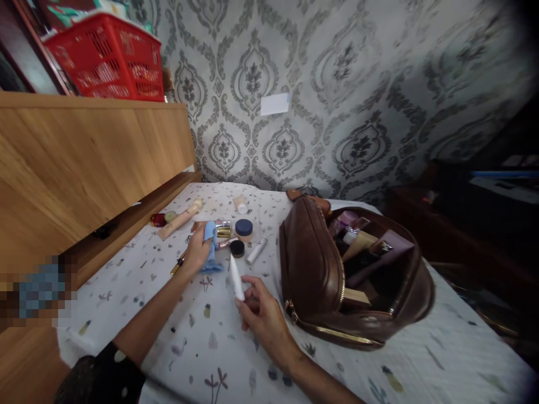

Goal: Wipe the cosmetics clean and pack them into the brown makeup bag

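My left hand (197, 249) is closed on a light blue cloth (211, 255) above the bed sheet, among scattered cosmetics. Between the fingers of my right hand (261, 311) is a slim white tube (236, 278), its narrow end pointing up and away. Just beyond the tube lie a small black-lidded jar (237, 248), a larger jar with a blue lid (243, 228) and a white stick (256, 251). Gold-capped items (224, 229) show partly behind the cloth. To the right of my right hand stands an unzipped brown leather bag (311, 258) holding several cosmetics.
A beige tube (181, 219), a dark red bottle (158, 219) and a small pale tube (240, 205) lie farther back on the patterned sheet (236, 365). A wooden panel (92, 163) borders the left, with a red basket (113, 59) on top. Patterned wall (252, 73) stands behind.
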`<state>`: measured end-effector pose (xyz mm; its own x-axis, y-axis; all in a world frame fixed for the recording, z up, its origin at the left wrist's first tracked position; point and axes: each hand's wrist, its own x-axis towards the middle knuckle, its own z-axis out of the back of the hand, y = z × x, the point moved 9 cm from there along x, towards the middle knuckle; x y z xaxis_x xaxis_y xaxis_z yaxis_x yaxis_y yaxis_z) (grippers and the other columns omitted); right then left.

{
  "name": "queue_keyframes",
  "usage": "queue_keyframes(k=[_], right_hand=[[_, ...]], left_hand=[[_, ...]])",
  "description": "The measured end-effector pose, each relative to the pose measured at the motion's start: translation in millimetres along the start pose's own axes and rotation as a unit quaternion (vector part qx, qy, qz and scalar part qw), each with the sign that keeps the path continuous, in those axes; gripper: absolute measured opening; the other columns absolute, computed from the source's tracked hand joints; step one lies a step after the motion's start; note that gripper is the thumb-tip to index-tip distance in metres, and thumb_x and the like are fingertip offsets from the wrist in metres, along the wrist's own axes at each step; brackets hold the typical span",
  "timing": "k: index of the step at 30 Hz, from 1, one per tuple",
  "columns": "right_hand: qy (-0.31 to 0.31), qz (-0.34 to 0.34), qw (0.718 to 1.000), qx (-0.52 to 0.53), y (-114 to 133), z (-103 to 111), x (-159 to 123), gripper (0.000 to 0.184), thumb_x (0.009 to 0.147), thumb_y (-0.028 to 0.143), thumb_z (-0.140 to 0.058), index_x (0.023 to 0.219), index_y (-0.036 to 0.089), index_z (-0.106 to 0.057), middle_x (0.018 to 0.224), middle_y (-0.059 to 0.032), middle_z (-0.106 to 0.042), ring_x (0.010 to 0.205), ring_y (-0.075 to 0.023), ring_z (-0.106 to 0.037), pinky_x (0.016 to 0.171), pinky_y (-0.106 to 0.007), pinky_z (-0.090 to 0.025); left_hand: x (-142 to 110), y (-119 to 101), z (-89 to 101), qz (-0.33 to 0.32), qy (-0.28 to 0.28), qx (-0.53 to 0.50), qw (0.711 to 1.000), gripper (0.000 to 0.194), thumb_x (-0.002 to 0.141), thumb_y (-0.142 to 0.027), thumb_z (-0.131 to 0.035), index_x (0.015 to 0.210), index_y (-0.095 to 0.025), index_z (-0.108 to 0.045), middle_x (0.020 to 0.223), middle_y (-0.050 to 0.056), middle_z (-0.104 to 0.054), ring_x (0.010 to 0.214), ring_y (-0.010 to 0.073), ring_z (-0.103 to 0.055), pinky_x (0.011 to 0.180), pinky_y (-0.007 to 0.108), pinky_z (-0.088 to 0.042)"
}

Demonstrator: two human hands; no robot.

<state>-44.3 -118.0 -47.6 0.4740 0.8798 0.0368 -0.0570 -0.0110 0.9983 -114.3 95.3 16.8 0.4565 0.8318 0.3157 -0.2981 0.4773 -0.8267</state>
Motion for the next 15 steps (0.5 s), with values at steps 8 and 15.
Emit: queue_keyframes(k=[8, 15], right_hand=[[0.01, 0.008, 1.0, -0.023, 1, 0, -2, 0.032, 0.078, 0.031, -0.054, 0.108, 0.02, -0.054, 0.095, -0.001, -0.054, 0.049, -0.0055, -0.053, 0.044, -0.02, -0.04], [0.027, 0.026, 0.997, -0.06, -1, -1, -2, 0.026, 0.085, 0.033, -0.051, 0.106, 0.018, -0.057, 0.09, -0.002, -0.056, 0.051, -0.0086, -0.054, 0.047, -0.022, -0.042]], left_hand=[[15, -2, -38.7, -0.065, 0.085, 0.256, 0.961, 0.053, 0.077, -0.001, -0.051, 0.126, -0.017, -0.06, 0.134, 0.014, -0.059, 0.134, 0.0298, -0.044, 0.11, 0.045, -0.04], [19, 6, -42.4, -0.09, 0.089, 0.365, 0.923, 0.043, 0.085, -0.012, -0.054, 0.128, -0.014, -0.058, 0.133, 0.018, -0.056, 0.131, 0.0328, -0.042, 0.108, 0.046, -0.04]])
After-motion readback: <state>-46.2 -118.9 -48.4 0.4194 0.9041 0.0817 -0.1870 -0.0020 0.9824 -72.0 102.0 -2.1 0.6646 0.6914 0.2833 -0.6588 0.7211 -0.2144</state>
